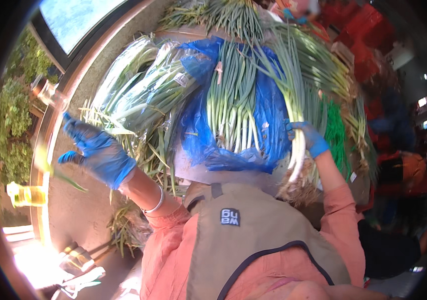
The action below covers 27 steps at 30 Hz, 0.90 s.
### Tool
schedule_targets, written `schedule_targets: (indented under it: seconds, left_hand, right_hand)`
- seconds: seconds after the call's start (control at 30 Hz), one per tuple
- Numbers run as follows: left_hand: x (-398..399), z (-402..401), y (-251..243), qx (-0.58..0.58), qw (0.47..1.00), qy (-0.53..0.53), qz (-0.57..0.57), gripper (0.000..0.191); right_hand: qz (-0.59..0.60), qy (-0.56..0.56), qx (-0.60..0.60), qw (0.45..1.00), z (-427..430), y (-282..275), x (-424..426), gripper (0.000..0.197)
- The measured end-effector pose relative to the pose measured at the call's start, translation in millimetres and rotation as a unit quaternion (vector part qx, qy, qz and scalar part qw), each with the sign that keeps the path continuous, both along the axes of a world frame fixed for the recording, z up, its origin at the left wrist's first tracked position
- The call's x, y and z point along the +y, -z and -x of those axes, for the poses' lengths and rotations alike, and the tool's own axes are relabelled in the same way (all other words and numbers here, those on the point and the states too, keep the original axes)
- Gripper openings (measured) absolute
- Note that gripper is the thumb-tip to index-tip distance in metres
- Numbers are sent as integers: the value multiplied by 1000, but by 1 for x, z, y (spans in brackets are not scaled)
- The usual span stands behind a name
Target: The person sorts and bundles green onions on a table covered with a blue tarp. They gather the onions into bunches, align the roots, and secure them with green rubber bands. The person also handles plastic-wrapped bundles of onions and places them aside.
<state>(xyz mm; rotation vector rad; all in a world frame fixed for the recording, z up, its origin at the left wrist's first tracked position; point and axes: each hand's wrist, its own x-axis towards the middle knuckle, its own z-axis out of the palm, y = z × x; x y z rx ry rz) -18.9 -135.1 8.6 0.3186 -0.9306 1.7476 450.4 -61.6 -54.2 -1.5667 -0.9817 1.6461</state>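
My right hand [307, 137], in a blue glove, grips a few long green onions [296, 155] by their white stems, with brown roots [299, 187] hanging below. My left hand [97, 150], also gloved in blue, is out to the left with its fingers apart and nothing in it. Beside it a loose green leaf [61, 178] is in the air, partly blurred. Between the hands, an opened blue plastic bag [198, 146] lies under a row of green onions [232, 97], white ends towards me.
Onions in clear plastic [142, 90] lie on the left, above loose leaf scraps [149, 150]. More onions [318, 60] and green netting or twine [335, 135] are on the right. Jars [28, 195] stand along the window ledge. Red crates [363, 33] are at the far right.
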Motion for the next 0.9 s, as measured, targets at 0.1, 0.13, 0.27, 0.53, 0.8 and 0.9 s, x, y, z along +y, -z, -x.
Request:
schedule_targets:
  seconds: [0.1,0.13,0.27,0.53,0.8,0.9]
  left_hand:
    - [35,-52,50,273,947,12,169,46]
    - [37,-112,35,380,826,-100,404,41]
    - [87,-218,94,580,657,290,385,67]
    - [61,-247,171,636,550,396,368,45]
    - [2,-198,172,607,527,442,398,35]
    - [-14,-169,145,686,490,374,387,34]
  right_hand:
    - [-19,1,15,1000,5,-5,2,24]
    - [-37,-9,71,997,2,2,6,23]
    - [-48,-22,69,996,30,-1,2,20]
    - [-26,-91,65,993,101,74,-81,24]
    - [-40,-210,118,970,143,98,-124,39]
    - [-170,-329,92,924,144,93,-126,39]
